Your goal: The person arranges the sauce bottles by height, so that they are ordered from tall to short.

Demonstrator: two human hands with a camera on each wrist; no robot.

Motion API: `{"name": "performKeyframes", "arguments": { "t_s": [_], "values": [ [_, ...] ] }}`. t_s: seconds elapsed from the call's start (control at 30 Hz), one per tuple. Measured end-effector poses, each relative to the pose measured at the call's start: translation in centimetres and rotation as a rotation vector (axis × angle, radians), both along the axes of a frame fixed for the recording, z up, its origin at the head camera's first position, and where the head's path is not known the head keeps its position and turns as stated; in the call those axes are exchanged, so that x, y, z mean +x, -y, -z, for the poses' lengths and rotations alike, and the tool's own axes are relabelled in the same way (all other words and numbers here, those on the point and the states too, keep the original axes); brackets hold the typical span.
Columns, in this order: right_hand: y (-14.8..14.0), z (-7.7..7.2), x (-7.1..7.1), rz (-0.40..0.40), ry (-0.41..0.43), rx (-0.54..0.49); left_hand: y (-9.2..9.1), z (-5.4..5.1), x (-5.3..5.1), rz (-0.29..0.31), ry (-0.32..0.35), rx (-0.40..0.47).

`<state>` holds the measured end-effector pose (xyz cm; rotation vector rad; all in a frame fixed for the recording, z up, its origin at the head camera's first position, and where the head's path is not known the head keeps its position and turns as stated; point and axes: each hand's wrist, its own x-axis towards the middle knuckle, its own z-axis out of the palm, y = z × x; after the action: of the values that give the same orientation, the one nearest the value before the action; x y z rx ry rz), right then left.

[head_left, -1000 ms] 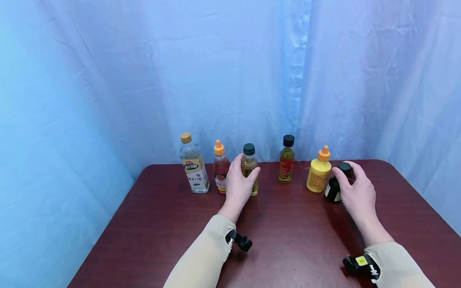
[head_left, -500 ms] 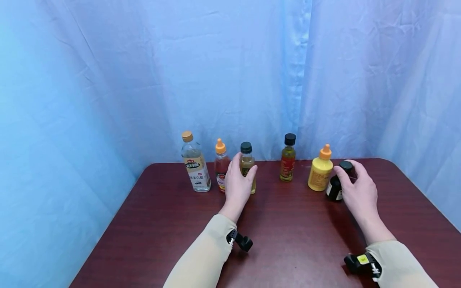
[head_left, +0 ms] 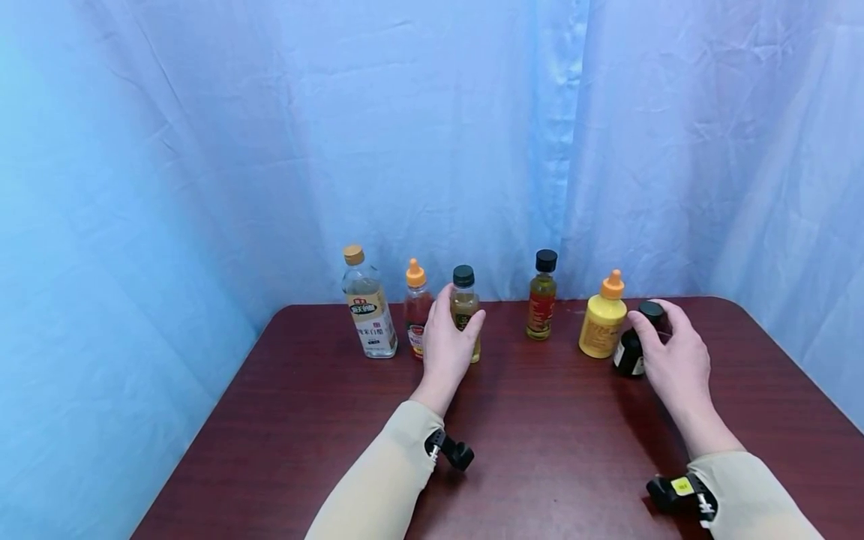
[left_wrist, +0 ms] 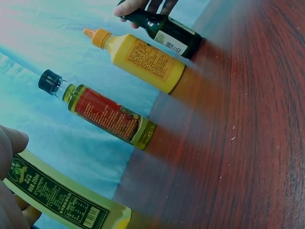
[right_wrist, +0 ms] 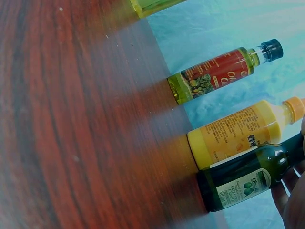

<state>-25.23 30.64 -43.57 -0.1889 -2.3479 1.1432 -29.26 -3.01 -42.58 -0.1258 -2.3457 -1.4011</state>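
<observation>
Holding pale bottle (left_wrist: 64,193): left grip (head_left: 448,343); dark bottle's neck (left_wrist: 139,18): right grip (head_left: 677,361).

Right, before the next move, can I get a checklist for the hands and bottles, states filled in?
1. Left hand around the clear, green-capped bottle of pale yellow oil: ok.
2. Right hand around the neck of the dark green glass bottle: ok.
3. Room between it and the yellow bottle with orange nozzle: not ok, very close.
4. Left hand apart from the red sauce bottle with orange nozzle: cannot tell, partly hidden.
5. Red-labelled, black-capped oil bottle upright: ok.
6. Firmness of either grip: cannot tell.
</observation>
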Motion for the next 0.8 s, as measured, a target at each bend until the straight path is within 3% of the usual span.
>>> {"name": "performKeyframes", "arguments": {
  "t_s": [0.4,0.67,0.8],
  "values": [
    [-0.2,0.1,-0.1,0.004,0.008,-0.003,0.7,-1.8,0.9,-0.017,-0.087,-0.005],
    [-0.2,0.1,-0.2,-0.003,0.009,-0.002,0.8,-3.6,1.9,-0.032,-0.263,-0.015],
    [-0.1,0.1,-0.1,0.001,0.01,-0.004,0.8,-4.6,2.6,-0.01,-0.316,-0.001]
  ]
}}
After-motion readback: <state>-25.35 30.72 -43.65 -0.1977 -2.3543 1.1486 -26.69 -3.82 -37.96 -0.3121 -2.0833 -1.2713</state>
